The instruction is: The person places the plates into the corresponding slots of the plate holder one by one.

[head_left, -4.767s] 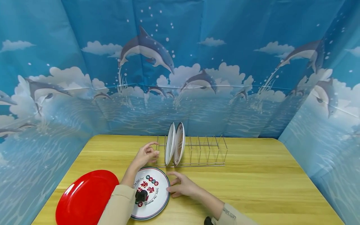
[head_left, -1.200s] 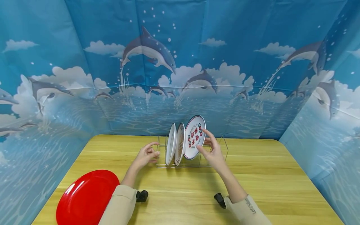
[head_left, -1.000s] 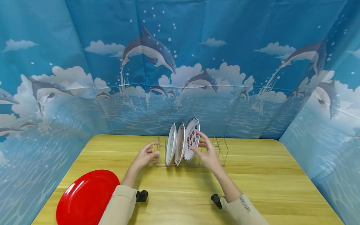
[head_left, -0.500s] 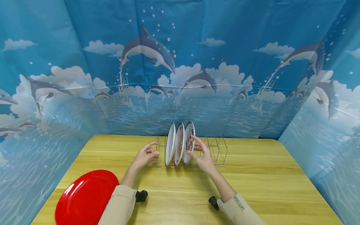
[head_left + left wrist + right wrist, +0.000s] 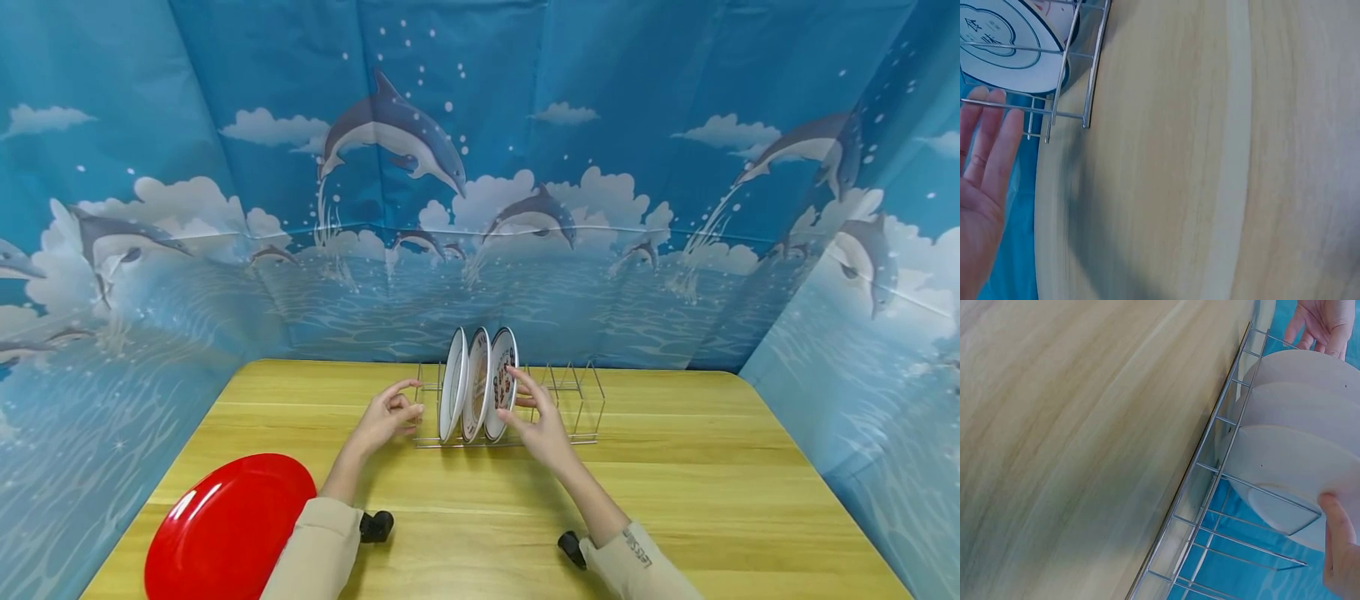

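Plate point(image 5: 502, 383) three now stands in the rack point(image 5: 558, 408) (it was midair a second ago); your right hand point(image 5: 534, 417) still pinches it, left hand point(image 5: 387, 411) loosely spread.

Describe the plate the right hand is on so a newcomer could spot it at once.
Find the wire rack at the back of the wooden table. Three plates stand upright in its left end. The one meant is the rightmost plate, with red print on its face and the right hand at its rim.

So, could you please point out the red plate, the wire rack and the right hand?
red plate point(image 5: 228, 525), head view, its middle.
wire rack point(image 5: 570, 392), head view, empty slots.
right hand point(image 5: 536, 417), head view, its back.
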Demonstrator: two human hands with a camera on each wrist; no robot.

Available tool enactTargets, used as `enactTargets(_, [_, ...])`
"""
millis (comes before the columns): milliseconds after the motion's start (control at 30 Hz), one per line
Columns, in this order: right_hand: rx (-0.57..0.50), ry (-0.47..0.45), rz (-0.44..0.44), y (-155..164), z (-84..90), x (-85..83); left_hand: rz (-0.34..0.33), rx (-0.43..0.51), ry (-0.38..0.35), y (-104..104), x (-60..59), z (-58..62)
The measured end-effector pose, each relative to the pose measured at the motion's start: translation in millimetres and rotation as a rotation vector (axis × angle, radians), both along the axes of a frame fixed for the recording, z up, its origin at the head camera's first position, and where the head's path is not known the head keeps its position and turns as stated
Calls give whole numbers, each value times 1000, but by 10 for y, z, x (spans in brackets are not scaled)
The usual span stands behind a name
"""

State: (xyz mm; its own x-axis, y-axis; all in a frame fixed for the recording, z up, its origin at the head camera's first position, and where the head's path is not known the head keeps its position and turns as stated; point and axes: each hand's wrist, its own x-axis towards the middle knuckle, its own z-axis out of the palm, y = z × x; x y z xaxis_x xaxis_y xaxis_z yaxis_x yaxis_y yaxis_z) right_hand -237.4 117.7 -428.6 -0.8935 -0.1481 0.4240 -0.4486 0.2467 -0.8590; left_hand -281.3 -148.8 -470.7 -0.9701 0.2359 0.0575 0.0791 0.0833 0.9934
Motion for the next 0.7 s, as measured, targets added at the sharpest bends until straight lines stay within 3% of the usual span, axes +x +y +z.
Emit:
enactTargets(133, [-17,-31,29,47,-111,-61,3,-27,32,21,42,16])
enactTargets(233, [-18,-29,3,73,-118,-30,6,-51,72,15,123,49])
enactTargets(333, [-76,31,-78,75,-105,39,49,-82,122,-43,270,119])
enactTargets(500, [-304,150,-151,-24,-72,240,163,-117,194,-300,594,304])
enactTargets(600, [-347,65,-86,-132,-67,387,233,-148,218,-542,802,397])
enactTargets(700, [-305,-93,44,-262,-86,512,302,-216,239,-815,1010,453])
